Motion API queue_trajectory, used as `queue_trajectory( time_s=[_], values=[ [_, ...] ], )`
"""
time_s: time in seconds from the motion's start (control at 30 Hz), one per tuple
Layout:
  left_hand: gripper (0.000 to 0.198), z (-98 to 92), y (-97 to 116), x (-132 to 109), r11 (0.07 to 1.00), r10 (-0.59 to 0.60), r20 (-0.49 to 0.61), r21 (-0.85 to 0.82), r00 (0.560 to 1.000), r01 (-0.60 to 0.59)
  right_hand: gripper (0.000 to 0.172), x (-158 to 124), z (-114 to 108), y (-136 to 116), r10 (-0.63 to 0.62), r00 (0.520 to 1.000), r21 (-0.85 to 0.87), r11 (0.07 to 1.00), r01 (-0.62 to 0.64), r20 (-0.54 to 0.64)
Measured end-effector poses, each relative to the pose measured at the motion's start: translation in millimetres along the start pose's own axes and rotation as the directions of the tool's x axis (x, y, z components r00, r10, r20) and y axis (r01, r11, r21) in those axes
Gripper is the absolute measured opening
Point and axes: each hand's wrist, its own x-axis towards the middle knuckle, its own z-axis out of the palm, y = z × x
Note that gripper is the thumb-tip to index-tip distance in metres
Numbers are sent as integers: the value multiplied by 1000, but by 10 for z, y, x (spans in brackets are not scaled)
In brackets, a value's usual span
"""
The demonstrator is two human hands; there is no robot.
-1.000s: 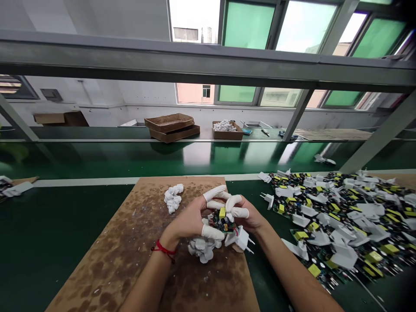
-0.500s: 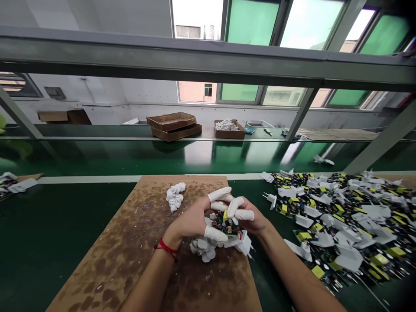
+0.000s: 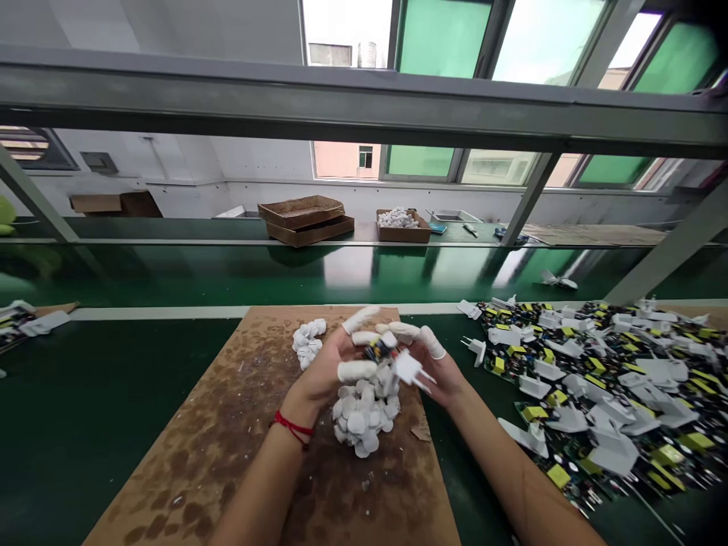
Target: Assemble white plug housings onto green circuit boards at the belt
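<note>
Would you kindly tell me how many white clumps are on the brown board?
2. One white clump lies on the brown board beside the left hand; another white clump sits below the left hand and right hand, touching them. Others may be hidden behind the hands.

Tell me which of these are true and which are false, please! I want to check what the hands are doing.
1. A thin red string is tied around the left hand's wrist. True.
2. The fingers are bare. False: white finger cots cover them.
3. The right hand holds a blue cup. False: the hands hold a small green circuit board and a white plastic plug.
4. A heap of green circuit boards with yellow parts lies right of the stained brown mat. True.
</note>
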Motion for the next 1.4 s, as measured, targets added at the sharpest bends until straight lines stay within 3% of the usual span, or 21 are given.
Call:
queue_trajectory(
  time_s=[0.07,0.13,0.2,0.3,0.37,0.43,0.5,0.67,0.83,0.9,1.03,1.1,1.17,1.23,1.3,1.4],
  values=[
    [70,-55,34,27,989,74,-222,-111,972,-101,38,48,-43,-7,-22,993,40,999,27,-114],
    [49,-117,68,66,977,86,-436,-141,896,-162,35,91,-115,-6,-30,978,67,997,45,-208],
    [31,-185,77,109,973,7,-593,-182,805,-143,34,122,-182,2,-34,962,85,995,59,-270],
    [23,-264,38,167,954,-157,-696,-289,701,-73,32,139,-228,18,-40,952,85,994,69,-302],
    [24,-275,8,193,937,-207,-710,-342,673,-72,30,137,-223,23,-42,953,78,995,68,-299],
    [27,-246,5,205,923,-214,-705,-372,676,-97,30,132,-206,23,-41,956,74,995,65,-290],
    [27,-192,36,200,896,-191,-675,-416,712,-155,30,126,-190,16,-44,958,71,995,66,-282],
    [36,-116,139,143,783,47,-571,-488,819,-385,30,117,-168,-9,-42,955,81,994,68,-294],
    [36,-145,118,125,836,41,-549,-439,835,-329,32,128,-146,15,-69,944,3,997,74,-323],
    [36,-144,101,127,867,11,-548,-411,837,-281,38,136,-162,18,-141,925,-216,974,66,-354],
    [37,-135,96,126,904,-18,-551,-365,835,-222,39,118,-277,-101,-329,853,-662,749,-26,-406],
    [38,-139,99,129,904,-31,-562,-369,827,-217,36,82,-358,-226,-418,809,-818,560,-129,-414],
    [37,-146,97,135,901,-44,-572,-377,819,-215,41,37,-439,-357,-457,794,-917,186,-354,-400],
    [36,-151,92,140,899,-53,-577,-384,815,-213,47,-3,-522,-459,-394,805,-827,-169,-537,-442],
    [35,-153,87,142,897,-59,-578,-388,814,-211,50,-30,-609,-518,-311,797,-742,-299,-600,-518],
    [35,-156,81,140,901,-49,-572,-379,819,-210,48,-49,-721,-542,-273,782,-715,-318,-623,-560]
  ],
)
